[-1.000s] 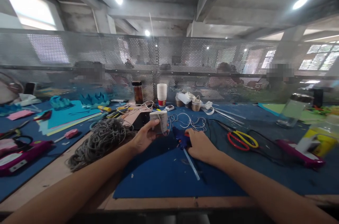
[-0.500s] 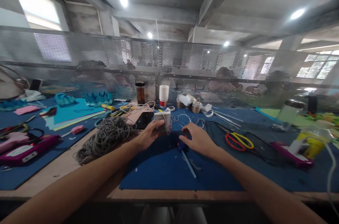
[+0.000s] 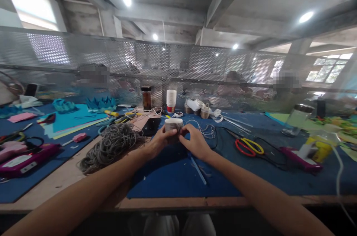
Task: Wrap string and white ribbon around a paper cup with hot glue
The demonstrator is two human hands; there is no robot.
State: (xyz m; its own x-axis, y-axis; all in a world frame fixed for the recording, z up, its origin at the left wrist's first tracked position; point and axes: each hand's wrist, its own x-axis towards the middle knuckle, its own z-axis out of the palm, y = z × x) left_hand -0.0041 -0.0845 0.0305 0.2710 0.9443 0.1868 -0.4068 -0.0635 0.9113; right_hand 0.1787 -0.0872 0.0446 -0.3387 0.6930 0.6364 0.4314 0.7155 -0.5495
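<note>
A small paper cup (image 3: 173,125) wrapped in grey cord is held upright over the blue mat (image 3: 178,176). My left hand (image 3: 158,141) grips it from the left and my right hand (image 3: 194,142) has its fingers closed on its right side. A glue stick (image 3: 199,170) lies on the mat just below my right hand. The glue gun it belongs to is hidden behind the hand. A heap of grey cord (image 3: 110,145) lies to the left of my left forearm.
Red-and-yellow scissors (image 3: 249,146) and a magenta glue gun (image 3: 297,153) lie to the right. Another magenta tool (image 3: 25,158), blue paper sheets (image 3: 74,119), a stack of cups (image 3: 171,100) and a dark jar (image 3: 146,97) stand left and behind. A perforated metal screen (image 3: 195,68) closes the back, with people behind it.
My right hand left the blue glue gun on the mat and came up to the cup. The cup was turned upright between both hands.
</note>
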